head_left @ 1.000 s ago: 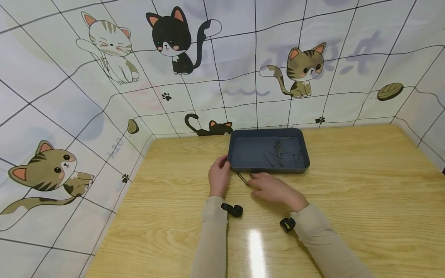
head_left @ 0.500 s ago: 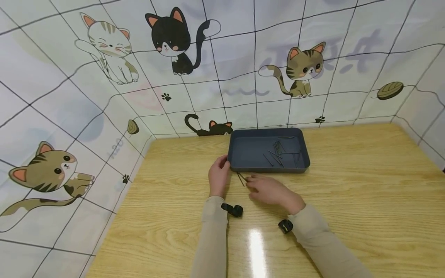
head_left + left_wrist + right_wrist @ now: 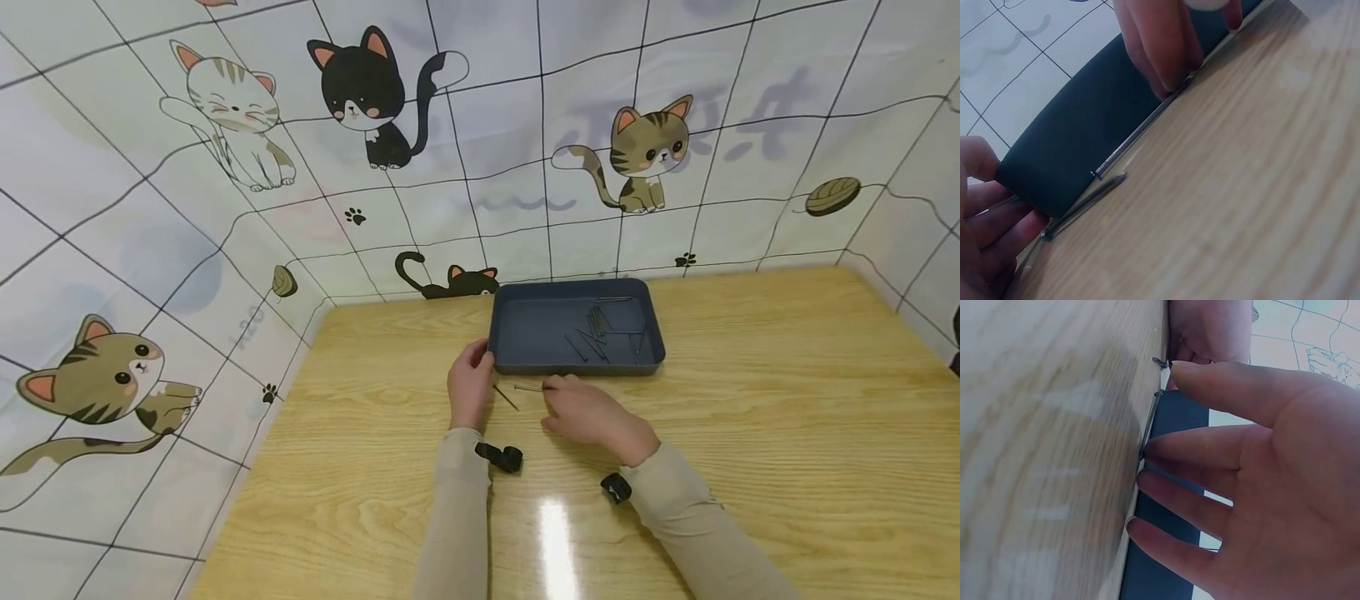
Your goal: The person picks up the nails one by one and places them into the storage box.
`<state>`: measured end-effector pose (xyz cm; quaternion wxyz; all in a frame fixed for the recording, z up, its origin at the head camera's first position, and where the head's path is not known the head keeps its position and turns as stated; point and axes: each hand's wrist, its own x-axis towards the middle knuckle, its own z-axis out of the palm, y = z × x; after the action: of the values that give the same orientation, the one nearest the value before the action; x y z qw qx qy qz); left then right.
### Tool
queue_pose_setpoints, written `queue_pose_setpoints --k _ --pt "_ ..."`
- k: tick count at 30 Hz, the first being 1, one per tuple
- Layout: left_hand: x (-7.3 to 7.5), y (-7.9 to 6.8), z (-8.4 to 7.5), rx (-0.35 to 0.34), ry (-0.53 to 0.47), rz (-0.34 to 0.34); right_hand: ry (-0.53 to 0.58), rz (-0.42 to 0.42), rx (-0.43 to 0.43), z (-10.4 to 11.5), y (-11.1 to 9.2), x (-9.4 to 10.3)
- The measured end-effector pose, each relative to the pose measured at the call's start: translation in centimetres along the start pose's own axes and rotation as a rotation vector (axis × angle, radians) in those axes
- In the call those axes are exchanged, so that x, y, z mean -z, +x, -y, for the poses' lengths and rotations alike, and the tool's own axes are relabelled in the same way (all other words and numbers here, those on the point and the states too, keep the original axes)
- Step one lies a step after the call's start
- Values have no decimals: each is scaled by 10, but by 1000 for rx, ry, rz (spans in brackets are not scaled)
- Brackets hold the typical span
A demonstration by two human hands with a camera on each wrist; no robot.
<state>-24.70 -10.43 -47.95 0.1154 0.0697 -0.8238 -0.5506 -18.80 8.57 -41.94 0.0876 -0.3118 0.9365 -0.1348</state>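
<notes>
Two nails lie on the table in front of a dark blue tray (image 3: 577,371). One nail (image 3: 528,387) runs sideways, its pointed end at the fingertips of my right hand (image 3: 588,412). In the right wrist view that hand's fingers (image 3: 1191,444) are fairly straight, and the thumb stands apart from the nail. The other nail (image 3: 1085,206) lies slanted near my left hand (image 3: 470,387). My left hand holds the tray's front left corner, thumb and fingers on either side of it in the left wrist view. Inside the tray, several nails (image 3: 597,323) lie loose toward the right.
The wooden table (image 3: 787,400) stretches out on both sides of the tray. Behind it and at the left rises a white gridded wall covering (image 3: 510,158) with printed cats. A black wrist camera (image 3: 501,457) sits on the left sleeve, another camera (image 3: 617,487) on the right.
The two nails in front of the tray, crossed or close together before, are now apart. One has turned sideways by the right fingertips; the other lies farther left. The left hand keeps its place.
</notes>
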Motion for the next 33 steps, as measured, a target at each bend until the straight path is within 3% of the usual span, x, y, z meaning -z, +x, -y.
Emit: queue_pose_setpoints --k 7,13,19,25,33 --pt "0 0 2 -9 -19 2 -4 28 -25 0 -4 5" --pt "0 0 1 1 -5 3 69 70 -72 -4 -6 12" --pt "-1 -1 0 2 2 -3 157 12 -137 -10 -6 10" --pt "-3 -1 -1 -1 23 -12 109 -44 -168 -10 3 3" --pt "-1 -2 -3 -5 16 -19 122 -81 -234 -5 16 -5"
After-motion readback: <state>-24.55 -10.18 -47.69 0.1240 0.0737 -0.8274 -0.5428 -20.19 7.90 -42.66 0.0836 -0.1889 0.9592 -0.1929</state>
